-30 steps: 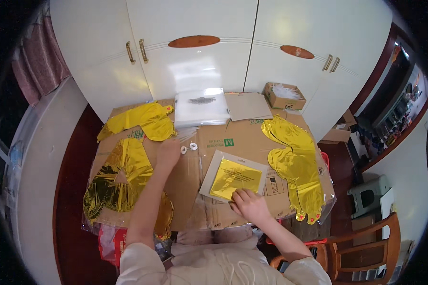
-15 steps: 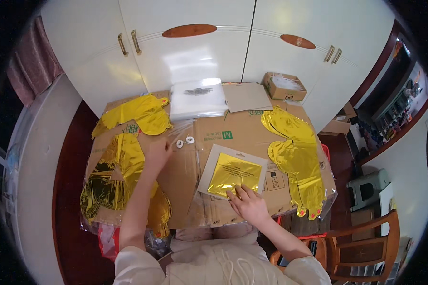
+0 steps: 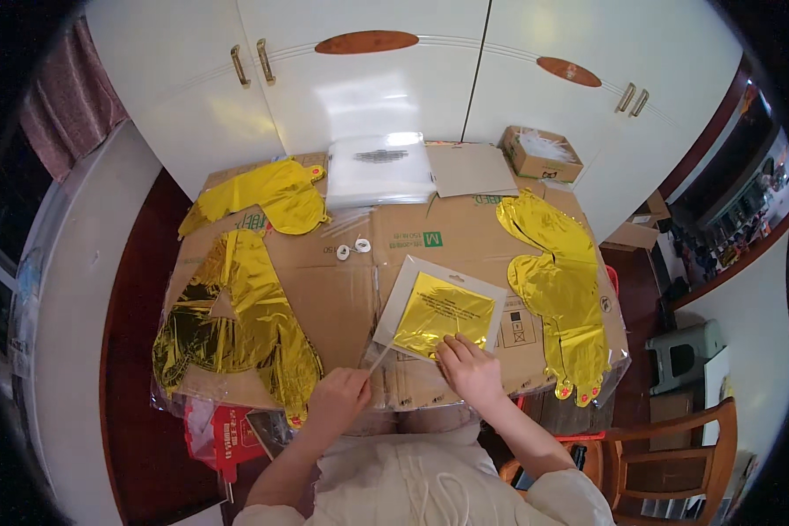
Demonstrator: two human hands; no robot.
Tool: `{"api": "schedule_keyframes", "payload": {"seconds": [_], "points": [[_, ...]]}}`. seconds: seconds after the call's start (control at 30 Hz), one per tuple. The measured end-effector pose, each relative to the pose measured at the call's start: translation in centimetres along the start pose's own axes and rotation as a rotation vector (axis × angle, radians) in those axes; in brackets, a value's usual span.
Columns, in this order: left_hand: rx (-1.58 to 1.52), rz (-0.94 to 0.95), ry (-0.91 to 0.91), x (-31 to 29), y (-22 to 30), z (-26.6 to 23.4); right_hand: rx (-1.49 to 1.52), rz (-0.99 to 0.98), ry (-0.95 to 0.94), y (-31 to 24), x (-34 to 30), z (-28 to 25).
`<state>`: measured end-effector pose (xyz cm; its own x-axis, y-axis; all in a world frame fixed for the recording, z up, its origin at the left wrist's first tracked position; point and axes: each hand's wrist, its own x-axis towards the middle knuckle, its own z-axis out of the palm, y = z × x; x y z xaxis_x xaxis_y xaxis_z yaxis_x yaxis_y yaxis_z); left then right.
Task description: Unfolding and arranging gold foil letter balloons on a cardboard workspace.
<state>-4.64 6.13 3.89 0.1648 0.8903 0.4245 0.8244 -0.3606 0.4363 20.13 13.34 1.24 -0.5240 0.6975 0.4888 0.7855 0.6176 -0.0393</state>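
Note:
A folded gold foil balloon (image 3: 443,309) lies on a pale grey card (image 3: 392,317) with a hang hole, tilted on the table before me. The curled fingers of my right hand (image 3: 472,368) grip its near edge at the lower right. At the table's front edge, my left hand (image 3: 342,393) is closed in a pinch on a thin pale strip (image 3: 380,355), which runs up toward the card's lower left corner. Whether strip and card touch I cannot tell. Two small white round pieces (image 3: 352,250) sit beyond the card.
Flat gold foil balloons lie at the left (image 3: 276,320), far left (image 3: 272,197) and right (image 3: 559,280) on the cardboard-covered table (image 3: 324,294). At the back are clear plastic bags (image 3: 379,180), grey cards (image 3: 472,171) and a small carton (image 3: 542,156). A wooden chair (image 3: 675,456) stands right.
My left hand has come back from the left middle of the table to its front edge, now with the thin strip. The right hand has stayed at the card. My view has shifted slightly.

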Motion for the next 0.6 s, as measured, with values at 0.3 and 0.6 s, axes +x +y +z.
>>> {"api": "schedule_keyframes", "payload": {"seconds": [0.3,0.6], "points": [[0.067,0.022,-0.014,-0.3,1.0,-0.4,0.008,0.011,-0.018,0.0,0.0,0.0],[0.07,0.029,-0.08,-0.4,1.6,-0.9,0.013,0.022,-0.018,0.0,-0.2,0.0]]}}
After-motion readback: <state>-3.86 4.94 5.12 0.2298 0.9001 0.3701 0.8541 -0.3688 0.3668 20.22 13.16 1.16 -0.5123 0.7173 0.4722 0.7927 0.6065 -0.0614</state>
